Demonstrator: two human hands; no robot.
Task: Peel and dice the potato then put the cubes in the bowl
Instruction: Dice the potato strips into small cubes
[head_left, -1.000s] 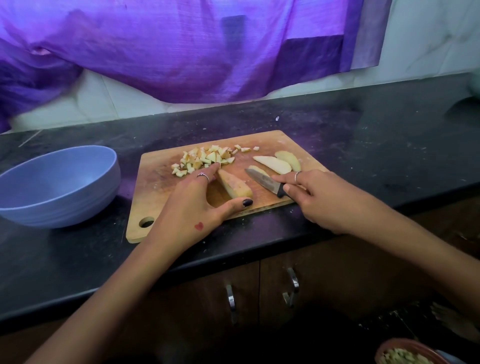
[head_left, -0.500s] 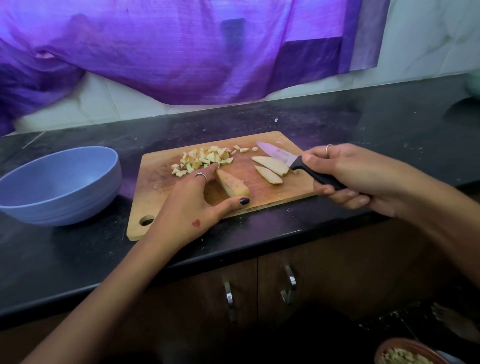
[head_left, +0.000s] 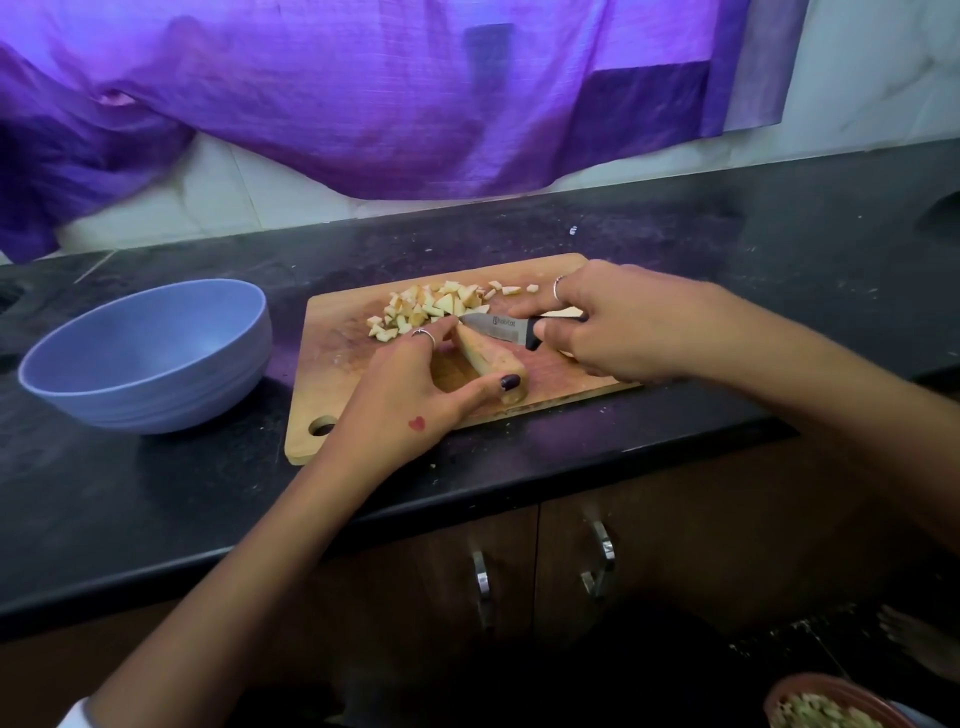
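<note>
the potato wedge (head_left: 491, 361) lies on the wooden cutting board (head_left: 332, 364), near the board's middle. its long axis runs from about 10 o'clock to 4 o'clock: the narrow tip points up-left toward the heap of cubes, the thicker end points down-right toward the counter's front edge.

the left hand (head_left: 410, 395) pins the wedge: its thumb, with a dark nail, presses on the thick end, and a ringed finger curls at the narrow tip, so the hand grips the piece from both ends.

the right hand (head_left: 618, 325) is wrapped round the black handle of the knife (head_left: 498, 328), fingers curled tight on it. the blade lies roughly along 9 to 3 o'clock, tip pointing at 9 o'clock, and meets the wedge at its narrow end, just beside the left fingertip.

the diced cubes (head_left: 431, 307) sit in a loose heap at 12 o'clock of the wedge, toward the far edge of the board, a few strays trailing off toward 3 o'clock. a pale slice (head_left: 563, 313) shows partly under the right hand.

the blue bowl (head_left: 148, 358) stands on the black counter (head_left: 779, 280) at 9 o'clock of the board, just beside it; no cubes can be seen in the part of its inside that shows.
</note>
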